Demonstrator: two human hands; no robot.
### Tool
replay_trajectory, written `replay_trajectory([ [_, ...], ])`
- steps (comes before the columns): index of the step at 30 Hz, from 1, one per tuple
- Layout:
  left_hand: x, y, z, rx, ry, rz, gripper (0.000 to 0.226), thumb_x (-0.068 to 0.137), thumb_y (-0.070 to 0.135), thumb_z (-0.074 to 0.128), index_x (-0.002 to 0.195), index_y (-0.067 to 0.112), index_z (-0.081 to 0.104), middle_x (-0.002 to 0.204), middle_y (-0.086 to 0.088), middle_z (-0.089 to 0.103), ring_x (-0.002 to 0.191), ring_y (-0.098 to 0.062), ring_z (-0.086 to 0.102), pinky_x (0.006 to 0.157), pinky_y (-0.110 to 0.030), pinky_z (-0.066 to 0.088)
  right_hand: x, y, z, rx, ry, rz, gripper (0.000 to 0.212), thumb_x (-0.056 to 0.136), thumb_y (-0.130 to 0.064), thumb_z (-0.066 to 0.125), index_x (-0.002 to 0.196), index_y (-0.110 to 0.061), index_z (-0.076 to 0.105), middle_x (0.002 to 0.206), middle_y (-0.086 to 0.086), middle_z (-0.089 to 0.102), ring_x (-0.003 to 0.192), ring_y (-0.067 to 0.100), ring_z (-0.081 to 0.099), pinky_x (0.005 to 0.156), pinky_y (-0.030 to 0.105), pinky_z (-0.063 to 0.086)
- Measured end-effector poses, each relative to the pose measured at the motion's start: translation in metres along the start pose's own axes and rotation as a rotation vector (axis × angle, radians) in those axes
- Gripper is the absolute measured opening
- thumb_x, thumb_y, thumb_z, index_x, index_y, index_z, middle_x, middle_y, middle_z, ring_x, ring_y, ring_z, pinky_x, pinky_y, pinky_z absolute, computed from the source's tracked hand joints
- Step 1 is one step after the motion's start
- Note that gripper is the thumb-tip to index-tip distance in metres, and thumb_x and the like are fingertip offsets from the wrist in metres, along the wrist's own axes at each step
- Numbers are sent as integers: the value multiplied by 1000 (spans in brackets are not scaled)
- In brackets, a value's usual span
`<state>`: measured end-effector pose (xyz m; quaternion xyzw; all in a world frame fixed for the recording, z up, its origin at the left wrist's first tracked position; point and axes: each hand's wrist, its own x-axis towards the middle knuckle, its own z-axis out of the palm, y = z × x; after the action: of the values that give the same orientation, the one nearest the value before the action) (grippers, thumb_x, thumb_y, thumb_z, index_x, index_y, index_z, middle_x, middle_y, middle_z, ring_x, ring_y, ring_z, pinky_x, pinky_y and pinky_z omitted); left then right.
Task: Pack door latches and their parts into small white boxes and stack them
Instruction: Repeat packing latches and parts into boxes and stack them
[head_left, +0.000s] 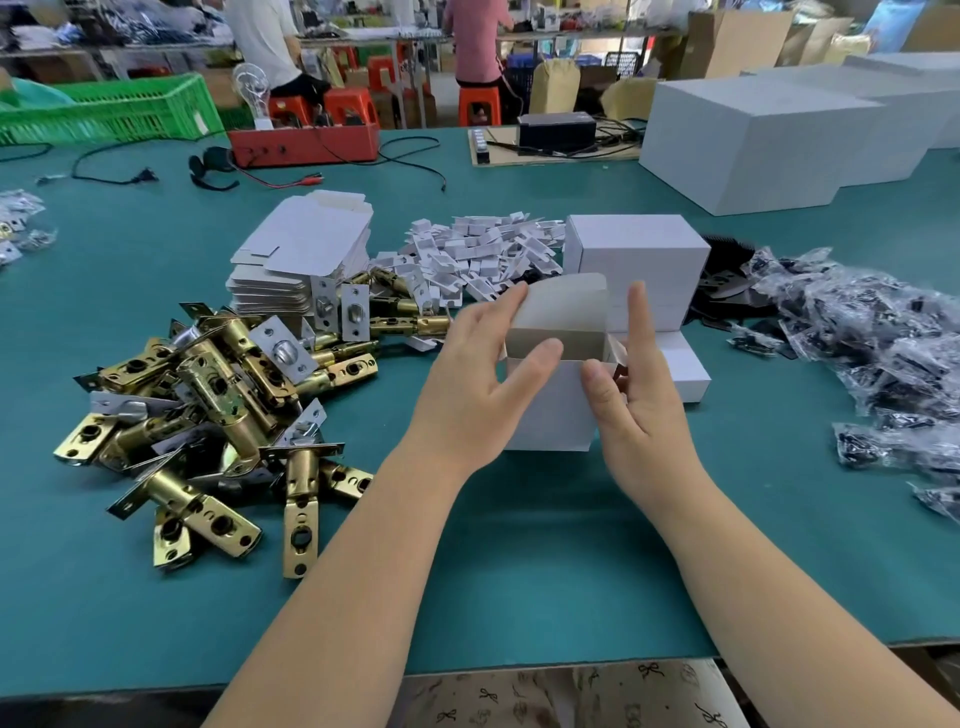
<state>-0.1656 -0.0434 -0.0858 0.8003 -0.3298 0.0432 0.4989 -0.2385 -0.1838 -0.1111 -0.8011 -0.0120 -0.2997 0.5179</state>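
Both hands, left hand (470, 387) and right hand (636, 402), pinch in their grip a matte white cardboard box (558, 384), lid flap upright.

This is a factory packing floor, a small assembly workshop. A long teal-covered workbench (519, 571) bears bulk stock: a heap of brass-coloured metal door latches (208, 405) at its left, a stack of flat white cardboard box blanks (296, 260) behind that heap, and a spread of clear plastic parts bags (883, 353) at its right. Beyond the bench, seated workers on red plastic stools (478, 104) face further tables.
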Motion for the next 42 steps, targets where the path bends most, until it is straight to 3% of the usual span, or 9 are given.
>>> replay_trajectory([
  [3, 0, -1, -4, 46, -47, -24, 72, 75, 70, 43, 130, 25, 53, 122, 13, 49, 111, 7, 46, 96, -27, 46, -1, 1, 0, -50, 8, -13, 42, 86, -59, 38, 127, -59, 30, 108, -17, 46, 87, -1, 48, 83, 10, 38],
  [6, -4, 2, -1, 56, -91, -89, 56, 74, 72, 48, 99, 22, 52, 96, 8, 65, 91, -13, 59, 78, -43, 51, 0, 1, 1, -67, 37, -3, 31, 86, -58, 37, 116, -53, 38, 113, -23, 37, 100, -4, 45, 89, 8, 35],
  [8, -5, 2, 1, 54, -83, -84, 53, 78, 69, 49, 88, 17, 46, 83, 6, 66, 74, -13, 56, 68, -42, 48, 1, 0, 0, -73, 45, 7, 31, 86, -58, 36, 115, -48, 40, 114, -21, 37, 105, 2, 44, 92, 15, 35],
  [11, -4, 0, 3, 75, -63, -36, 58, 80, 72, 43, 86, 14, 45, 69, 4, 58, 62, -14, 49, 57, -35, 38, 1, -3, -3, 40, -33, 65, 27, 88, -54, 42, 112, -42, 45, 85, -14, 51, 77, 1, 48, 69, 14, 38],
  [18, -5, -1, 9, -218, -4, -92, 82, 79, 86, 15, 84, 15, 56, 71, 4, 57, 70, -17, 52, 67, -31, 41, -1, -6, -4, 35, -25, 60, 15, 92, -39, 39, 106, -37, 43, 65, -19, 48, 58, -4, 42, 55, 9, 33],
  [26, 10, -13, 6, -392, 164, -389, 49, 102, 42, 39, 65, 20, 63, 60, 10, 63, 58, -4, 57, 50, -10, 44, -2, -8, -2, 22, 2, 84, 28, 89, -45, 42, 117, -47, 38, 98, -29, 51, 78, -14, 49, 70, 2, 36],
  [29, 11, -14, 4, -352, 168, -367, 41, 101, 35, 42, 69, 18, 60, 58, 12, 60, 56, -4, 55, 54, -17, 47, -2, -8, -3, 46, 9, 93, 22, 88, -45, 43, 110, -46, 44, 81, -24, 55, 72, -12, 50, 64, 4, 38],
  [34, 31, -24, -17, 138, 141, -383, 20, 94, 20, 49, 108, 20, 64, 101, 3, 65, 91, -21, 61, 80, -37, 51, -4, -7, -2, 36, -3, 93, 26, 87, -48, 44, 113, -47, 41, 71, -23, 54, 66, -8, 47, 63, 6, 38],
  [42, 69, -38, -45, 1076, -164, -524, 34, 92, 10, 51, 125, 6, 55, 124, -12, 56, 109, -33, 58, 71, -38, 40, -3, -7, -3, 5, -24, 91, 22, 88, -50, 43, 109, -53, 40, 79, -39, 53, 70, -10, 48, 63, 5, 38],
])
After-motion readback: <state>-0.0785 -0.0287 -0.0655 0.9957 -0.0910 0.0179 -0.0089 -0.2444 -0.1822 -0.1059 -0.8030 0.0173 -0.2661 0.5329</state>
